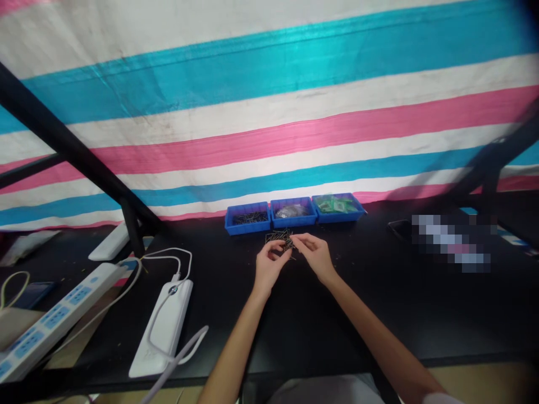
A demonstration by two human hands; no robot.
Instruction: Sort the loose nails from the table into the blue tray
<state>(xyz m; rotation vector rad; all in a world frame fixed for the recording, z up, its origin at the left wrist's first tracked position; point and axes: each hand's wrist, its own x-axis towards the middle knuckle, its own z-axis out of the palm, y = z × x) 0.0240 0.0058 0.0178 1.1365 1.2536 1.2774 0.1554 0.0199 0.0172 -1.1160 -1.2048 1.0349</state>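
Observation:
A small heap of thin, brassy-dark screws (280,234) lies on the black table in front of a row of blue bins. My left hand (268,268) reaches to the heap's near left side, its thumb and fingers curled around some of the screws. From the right, my right hand (316,255) has its thumb and fingertips pinched at the heap's edge. What sits between those fingertips is too small to make out. Behind the heap, the left blue bin (248,228) holds more dark screws.
The middle blue bin (295,222) contains clear plastic packets, and the right one (340,217) green-and-clear packets. At left lie a white power bank (162,331) with cables and a power strip (63,317). A dark phone (400,229) lies right. Black frame bars (76,146) slant behind.

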